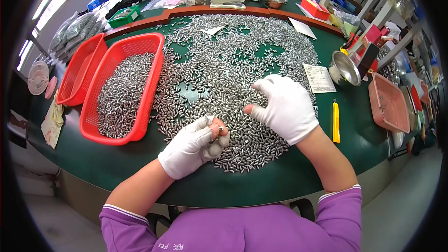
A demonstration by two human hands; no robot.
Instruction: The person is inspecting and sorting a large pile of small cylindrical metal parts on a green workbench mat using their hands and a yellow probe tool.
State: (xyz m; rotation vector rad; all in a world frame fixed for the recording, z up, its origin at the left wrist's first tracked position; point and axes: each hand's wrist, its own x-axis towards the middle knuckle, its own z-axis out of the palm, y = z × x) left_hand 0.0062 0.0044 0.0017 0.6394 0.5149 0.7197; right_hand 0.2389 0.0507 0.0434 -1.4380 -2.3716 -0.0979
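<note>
Left hand (193,145), white glove with cut-off fingertips, curled shut around a pinch of small metal pieces (219,128); one sits between bare thumb and fingertip, right at the near edge of the big metal pile (233,65). Right hand (284,107), same glove type, lies palm-down on the pile's near right part, fingers loosely bent and touching the pieces, bare thumb tip poking left; can't tell if it grips any. Hands are apart, left one nearer the body, a strip of pile between them.

Pile covers most of the green table (116,163). Left of pile, touching its edge: red basket (147,98) half full of the same pieces; a second, empty red basket (77,72) just beyond that. Right of pile: yellow utility knife (335,122), printed paper slip (319,78), steel bowl (344,69), then a pink tray (387,105) farther out.
</note>
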